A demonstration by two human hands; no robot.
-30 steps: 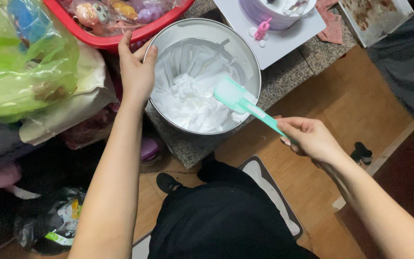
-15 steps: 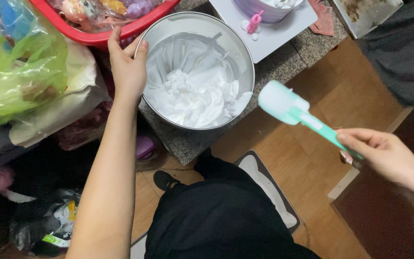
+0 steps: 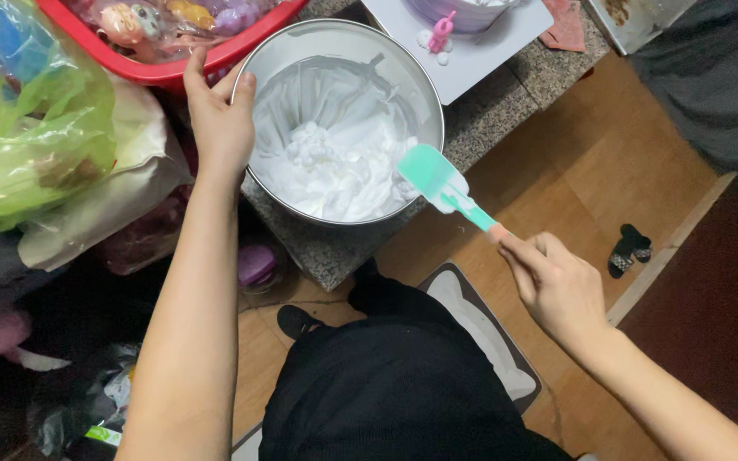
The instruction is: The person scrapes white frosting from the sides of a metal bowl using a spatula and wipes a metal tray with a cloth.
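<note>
Since half a second ago the spatula has swung back from out over the floor to the near edge of the bowl, its mint-green blade now at the rim with a dab of white on it.

Nearest, the right hand is closed around the tail end of the spatula's handle, fingers pinching it, the blade pointing up and left toward the bowl. The tool looks light, and the blade is probably soft and bendy while the handle is stiffer; holding it so far back gives reach but little force, so a grip closer to the blade would likely press harder.

Further on, the left hand clasps the bowl's far-left rim, thumb over the edge. The bowl is shiny metal, likely smooth and apt to slide on the speckled stone counter, so the rim is the sensible place to hold. Inside lies whipped white cream, soft, sticky and holding peaks, smeared up the walls.

Beyond are a red basket of small toys, a green plastic bag to the left, and a white board carrying a cake with a pink ornament.
</note>
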